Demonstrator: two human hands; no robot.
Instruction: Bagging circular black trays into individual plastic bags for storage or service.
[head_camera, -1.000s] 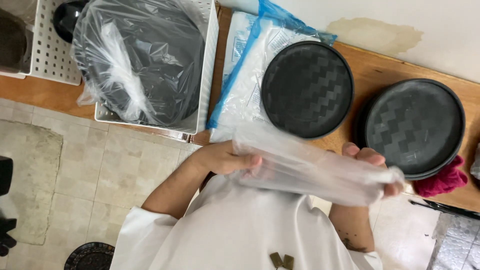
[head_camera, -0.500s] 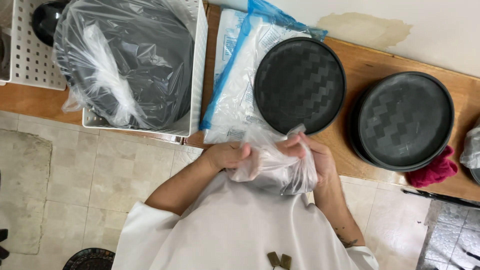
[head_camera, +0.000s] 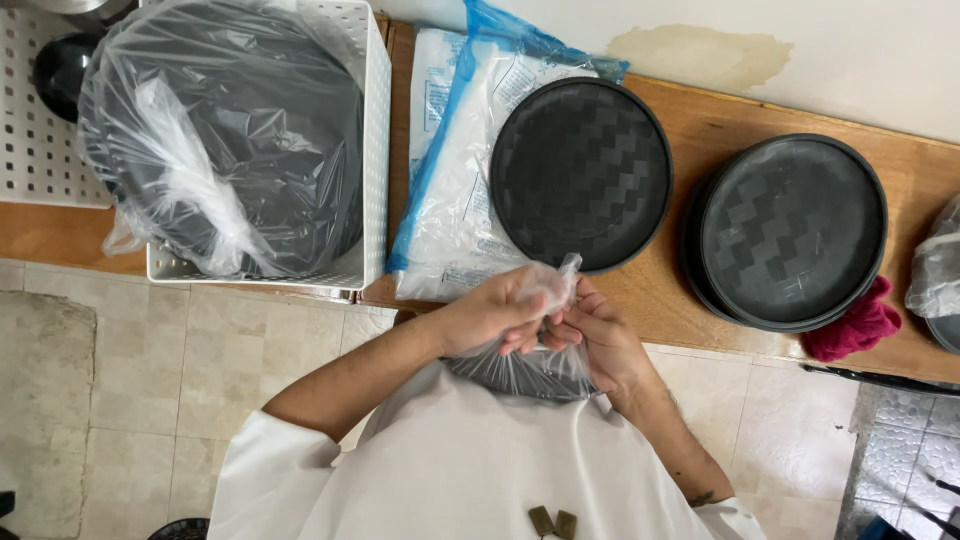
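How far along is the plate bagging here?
Done: bagged plates sit in the white basket. In hand: both hands, left and right, work a clear bag at the counter edge. Left: one bare plate on the bag pack and a bare stack to the right.

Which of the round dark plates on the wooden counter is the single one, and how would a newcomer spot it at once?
Start at the wooden counter along the wall. Just right of the white basket lies a blue-edged pack of clear bags, and the single plate rests partly on it, just beyond both hands. Unlike the stacked plates farther right, beside a red cloth, it lies alone.
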